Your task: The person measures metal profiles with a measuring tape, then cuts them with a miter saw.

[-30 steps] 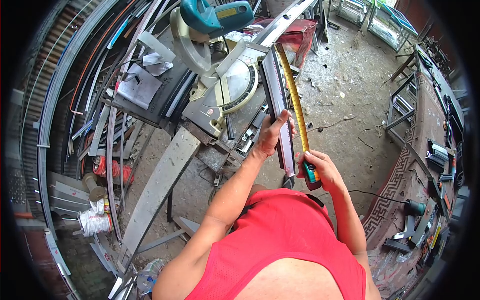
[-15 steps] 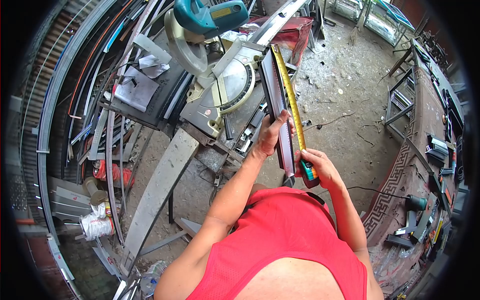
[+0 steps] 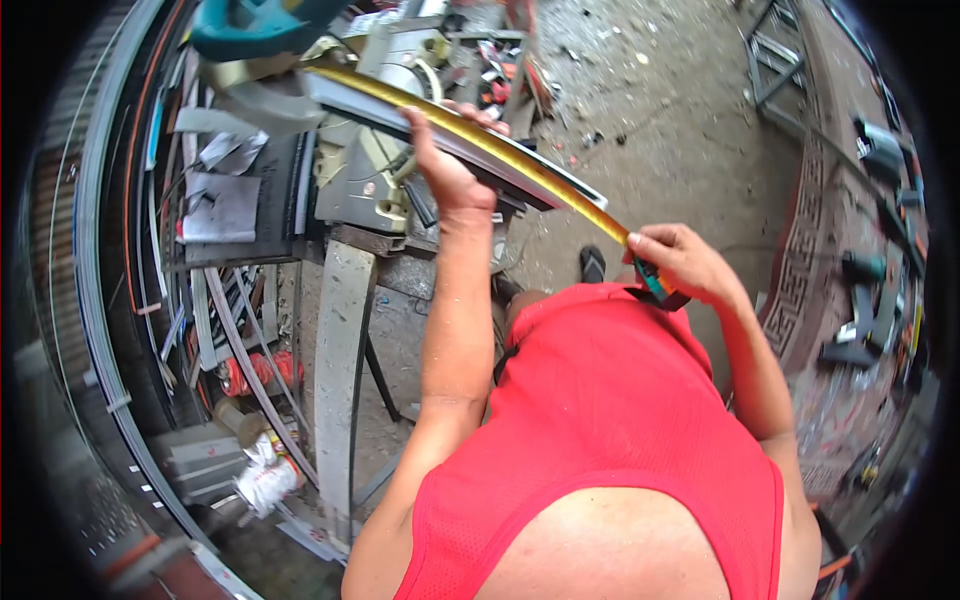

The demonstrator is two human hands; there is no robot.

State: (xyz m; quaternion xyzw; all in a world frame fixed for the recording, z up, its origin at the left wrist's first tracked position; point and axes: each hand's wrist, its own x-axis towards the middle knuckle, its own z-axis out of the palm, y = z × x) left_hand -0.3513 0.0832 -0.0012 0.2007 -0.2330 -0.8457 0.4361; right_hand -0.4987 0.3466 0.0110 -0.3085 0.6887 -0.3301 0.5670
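My left hand [image 3: 455, 165] grips a long metal profile [image 3: 500, 178], white and dark, from below, with fingers showing on its far side. The profile lies slantwise, its upper end near the miter saw [image 3: 265, 40]. A yellow tape blade [image 3: 565, 192] stretches along the profile. At the lower right, my right hand [image 3: 685, 262] is closed around the green and black tape measure case [image 3: 655, 285], thumb near the blade's mouth. The case is beyond the profile's near end, just above the red clothing.
Papers [image 3: 222, 207] lie on a dark surface left of the saw. A grey metal beam [image 3: 343, 380] runs downward at centre left. Long profiles [image 3: 105, 330] line the left side. Tools and offcuts lie on a patterned surface [image 3: 800, 270] at right.
The profile and tape have swung from nearly upright to a slant toward the upper left. My right hand has moved right and up with the case, and more blade shows. The camera view has shifted.
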